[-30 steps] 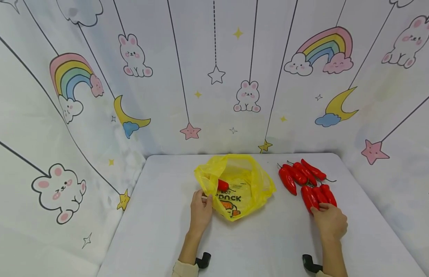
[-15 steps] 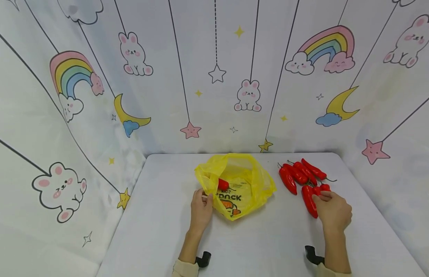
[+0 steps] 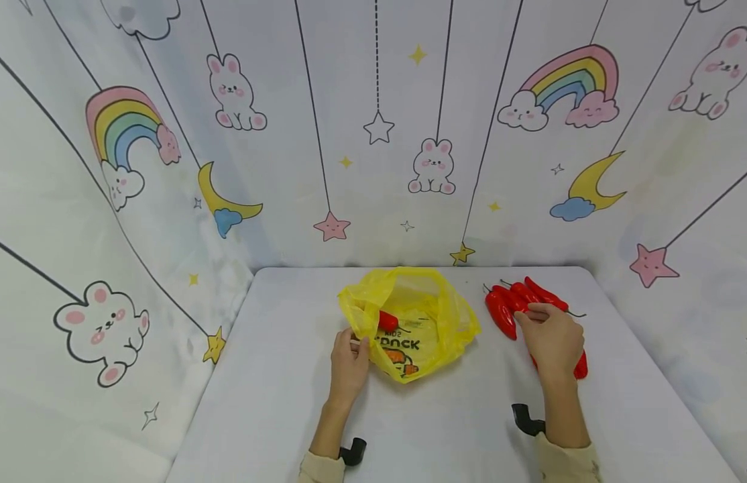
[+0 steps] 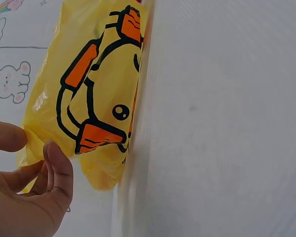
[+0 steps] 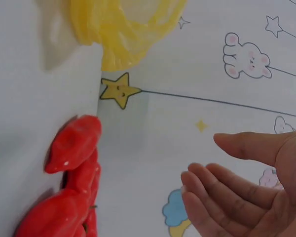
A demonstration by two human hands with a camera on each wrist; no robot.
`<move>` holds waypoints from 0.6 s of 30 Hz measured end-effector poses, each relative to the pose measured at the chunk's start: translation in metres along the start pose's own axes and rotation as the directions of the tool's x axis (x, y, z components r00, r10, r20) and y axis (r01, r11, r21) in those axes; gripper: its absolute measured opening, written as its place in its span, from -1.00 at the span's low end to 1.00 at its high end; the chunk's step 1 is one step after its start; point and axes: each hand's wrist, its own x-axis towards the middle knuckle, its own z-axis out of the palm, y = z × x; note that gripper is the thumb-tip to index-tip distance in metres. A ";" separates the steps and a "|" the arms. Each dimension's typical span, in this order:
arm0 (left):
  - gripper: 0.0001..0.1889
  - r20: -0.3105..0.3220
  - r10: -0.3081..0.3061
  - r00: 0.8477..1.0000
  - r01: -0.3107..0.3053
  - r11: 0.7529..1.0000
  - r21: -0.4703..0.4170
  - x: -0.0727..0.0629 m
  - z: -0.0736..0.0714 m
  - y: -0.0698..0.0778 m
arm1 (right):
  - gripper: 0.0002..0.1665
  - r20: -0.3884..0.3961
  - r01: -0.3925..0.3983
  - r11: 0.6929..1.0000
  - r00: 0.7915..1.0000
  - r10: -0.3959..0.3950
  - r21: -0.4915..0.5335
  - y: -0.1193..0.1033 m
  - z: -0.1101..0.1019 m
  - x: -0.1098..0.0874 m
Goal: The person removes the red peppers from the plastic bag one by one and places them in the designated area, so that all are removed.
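Note:
A yellow plastic bag [image 3: 458,322] lies on the table with its mouth facing the person, and one red chili pepper [image 3: 388,322] shows inside. My left hand [image 3: 349,365] pinches the bag's left edge between thumb and fingers; in the left wrist view the bag's side [image 4: 106,94] carries a printed orange-and-black cartoon. Over the group of red peppers [image 3: 500,314] on the right hovers my right hand [image 3: 553,341], which hides several of them. The right wrist view has this hand [image 5: 241,192] with thumb and fingers apart and nothing between them, to the side of the peppers [image 5: 76,143].
A white table [image 3: 259,376] bears everything. Cloth walls [image 3: 277,168] with printed rabbits, stars and rainbows rise behind and at both sides. Each wrist wears a black mount [image 3: 353,453].
My right hand has moved up and left from the near peppers to those farther back, uncovering part of a near one. The left hand and the bag have stayed in place.

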 end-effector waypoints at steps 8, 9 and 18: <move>-0.68 0.004 -0.009 1.000 0.009 1.000 -0.011 0.000 -0.001 0.000 | -0.44 0.062 0.034 0.999 0.998 -0.033 -0.011 -0.025 0.017 0.001; -0.68 0.004 -0.011 1.000 0.011 1.000 -0.012 0.000 -0.002 0.000 | -0.45 0.066 0.042 0.999 0.997 -0.042 -0.005 -0.028 0.020 0.002; -0.68 0.001 -0.003 1.000 0.003 1.000 -0.007 0.001 -0.002 -0.001 | -0.52 0.151 0.131 0.990 0.979 -0.136 0.044 -0.047 0.043 0.006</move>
